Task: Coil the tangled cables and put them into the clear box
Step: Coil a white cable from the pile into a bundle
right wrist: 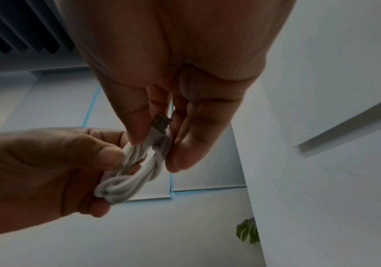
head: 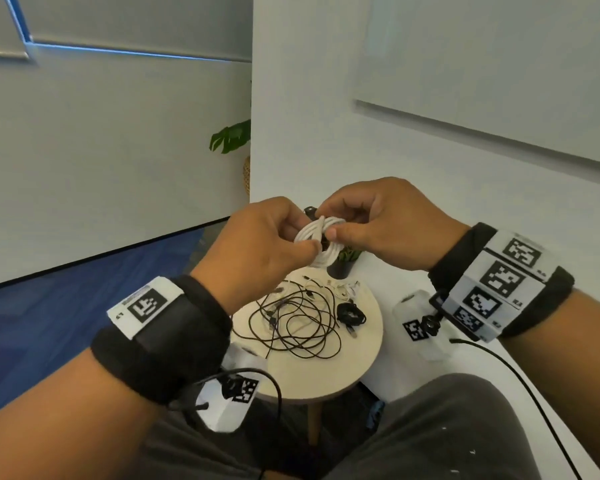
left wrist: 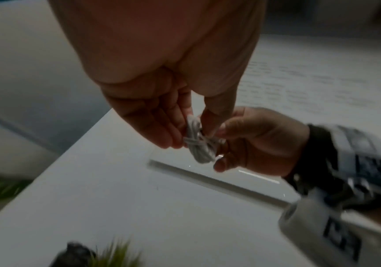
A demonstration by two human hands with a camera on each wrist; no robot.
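Observation:
Both hands hold a coiled white cable (head: 321, 242) up in front of me, above the round table (head: 368, 348). My left hand (head: 278, 237) grips one side of the coil (right wrist: 125, 182) between thumb and fingers. My right hand (head: 354, 223) pinches the other side, where the cable's metal USB plug (right wrist: 161, 121) sticks up between its thumb and fingers. The left wrist view shows the same white bundle (left wrist: 198, 144) held between the two hands. A tangle of black cables (head: 291, 320) lies on the table, with a small black coil (head: 350, 313) and some white leads (head: 343, 287) beside it. No clear box is plainly seen.
A small dark pot with a green plant (head: 343, 263) stands at the table's far edge, under my hands. White camera blocks with black markers hang below each wrist (head: 418, 320). A black wire (head: 520, 379) trails from the right wrist. A white wall stands right; blue carpet (head: 66, 306) lies left.

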